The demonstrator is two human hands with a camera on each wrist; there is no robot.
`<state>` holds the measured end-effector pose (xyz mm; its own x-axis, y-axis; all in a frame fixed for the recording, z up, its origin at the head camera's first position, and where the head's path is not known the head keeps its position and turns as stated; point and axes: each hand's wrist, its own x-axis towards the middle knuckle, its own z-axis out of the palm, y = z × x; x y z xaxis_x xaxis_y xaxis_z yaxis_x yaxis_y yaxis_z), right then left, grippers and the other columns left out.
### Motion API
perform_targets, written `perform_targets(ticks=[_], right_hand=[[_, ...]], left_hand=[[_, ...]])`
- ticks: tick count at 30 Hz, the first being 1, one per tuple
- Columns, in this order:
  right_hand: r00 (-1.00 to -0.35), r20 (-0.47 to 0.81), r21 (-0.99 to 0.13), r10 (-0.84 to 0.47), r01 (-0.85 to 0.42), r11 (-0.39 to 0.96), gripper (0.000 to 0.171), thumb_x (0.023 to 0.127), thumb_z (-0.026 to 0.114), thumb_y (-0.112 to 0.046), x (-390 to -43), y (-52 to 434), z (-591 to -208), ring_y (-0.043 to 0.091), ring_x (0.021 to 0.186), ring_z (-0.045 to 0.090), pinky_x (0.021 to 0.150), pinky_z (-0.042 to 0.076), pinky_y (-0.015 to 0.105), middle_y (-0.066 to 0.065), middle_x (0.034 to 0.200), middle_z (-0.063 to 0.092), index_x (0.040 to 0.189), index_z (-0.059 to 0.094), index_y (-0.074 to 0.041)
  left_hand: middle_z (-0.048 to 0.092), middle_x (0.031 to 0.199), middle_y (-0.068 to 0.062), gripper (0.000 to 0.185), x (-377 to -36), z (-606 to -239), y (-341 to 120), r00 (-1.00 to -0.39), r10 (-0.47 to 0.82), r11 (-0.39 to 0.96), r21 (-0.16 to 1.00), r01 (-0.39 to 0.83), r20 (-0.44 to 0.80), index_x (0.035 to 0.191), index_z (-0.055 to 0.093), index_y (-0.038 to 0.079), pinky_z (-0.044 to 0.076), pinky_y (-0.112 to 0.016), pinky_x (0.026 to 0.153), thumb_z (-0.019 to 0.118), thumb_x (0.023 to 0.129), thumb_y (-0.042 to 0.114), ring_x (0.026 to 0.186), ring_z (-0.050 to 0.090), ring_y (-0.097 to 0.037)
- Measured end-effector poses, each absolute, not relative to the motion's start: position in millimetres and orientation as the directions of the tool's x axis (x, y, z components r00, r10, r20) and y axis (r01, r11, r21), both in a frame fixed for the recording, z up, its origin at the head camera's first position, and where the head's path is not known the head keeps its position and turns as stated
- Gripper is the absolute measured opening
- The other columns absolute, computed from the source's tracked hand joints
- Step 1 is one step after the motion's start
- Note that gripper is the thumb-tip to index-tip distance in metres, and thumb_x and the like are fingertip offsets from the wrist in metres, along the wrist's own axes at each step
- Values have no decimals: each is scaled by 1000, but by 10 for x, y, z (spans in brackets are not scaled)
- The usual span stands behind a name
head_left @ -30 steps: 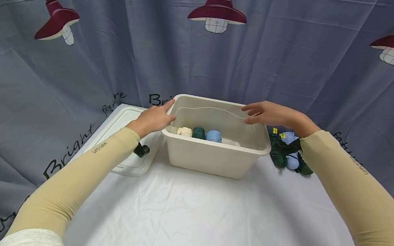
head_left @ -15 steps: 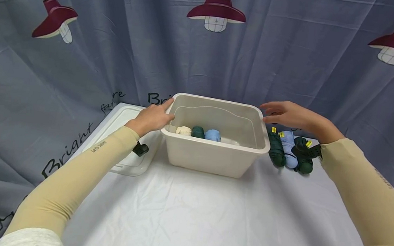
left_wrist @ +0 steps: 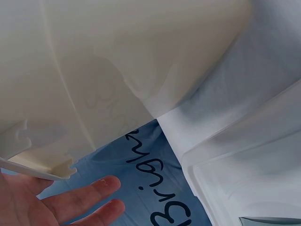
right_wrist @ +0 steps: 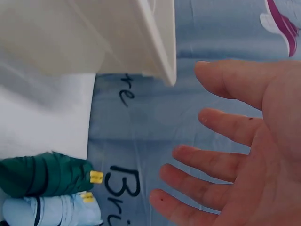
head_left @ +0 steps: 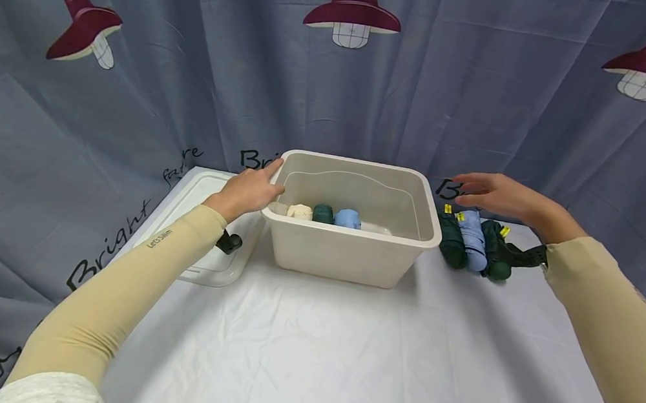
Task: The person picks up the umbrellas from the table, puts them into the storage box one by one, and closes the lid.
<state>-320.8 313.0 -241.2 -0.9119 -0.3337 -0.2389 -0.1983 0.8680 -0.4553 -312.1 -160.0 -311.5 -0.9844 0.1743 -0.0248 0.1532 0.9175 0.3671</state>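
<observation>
While my left hand (head_left: pixel 249 189) rests flat on the bin (head_left: pixel 347 256) rim, three sock balls (head_left: pixel 324 214) sit inside. My right hand (head_left: pixel 501 196) hovers open over maybe three more socks (head_left: pixel 473 243).

Both arms in tight beige compression sleeves (head_left: pixel 115 298), wrist to upper arm; small dark "Let's Slim" print on left forearm. White shirt cuff (head_left: pixel 47 392) above the left sleeve. Black wrist-camera mount (head_left: pixel 229 242) strapped under each wrist. Hands bare.
</observation>
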Motion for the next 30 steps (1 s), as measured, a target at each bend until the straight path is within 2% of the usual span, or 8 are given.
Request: perform_targets(ticks=[6, 14, 20, 30], right_hand=[[-924, -241, -455, -297, -163, 875, 83, 96, 60, -55, -3222, 3302, -2502, 54, 140, 32, 103, 34, 73, 33, 156, 31, 157, 30, -7], [-931, -253, -459, -264, -125, 880, 83, 98, 59, -52, -3270, 3497, -2695, 55, 135, 37, 103, 37, 70, 34, 153, 31, 158, 26, -5], [-938, -273, -453, -216, -74, 889, 87, 96, 60, -54, -3308, 3621, -2834, 58, 139, 26, 104, 25, 77, 36, 154, 28, 158, 25, -4], [-940, -278, -458, -197, -50, 888, 87, 99, 56, -53, -3344, 3830, -3034, 59, 139, 24, 105, 23, 78, 40, 153, 27, 158, 22, 0]], left_hand=[[59, 139, -21, 75, -3124, -3107, -1611, -984, 177, 914, 374, 158, -16, 164, 12, 26, 47, -42, 70, 44, 99, 44, 80, 62, -29], [50, 150, -20, 75, -3117, -3106, -1624, -984, 177, 913, 376, 157, -20, 164, 11, 26, 49, -46, 77, 43, 99, 45, 90, 62, -31], [48, 152, -19, 75, -3117, -3120, -1625, -984, 178, 912, 377, 159, -15, 164, 11, 26, 49, -47, 80, 43, 99, 44, 95, 63, -31], [56, 142, -22, 74, -3129, -3138, -1612, -985, 174, 909, 388, 154, -16, 164, 12, 27, 48, -44, 75, 43, 99, 44, 84, 62, -30]])
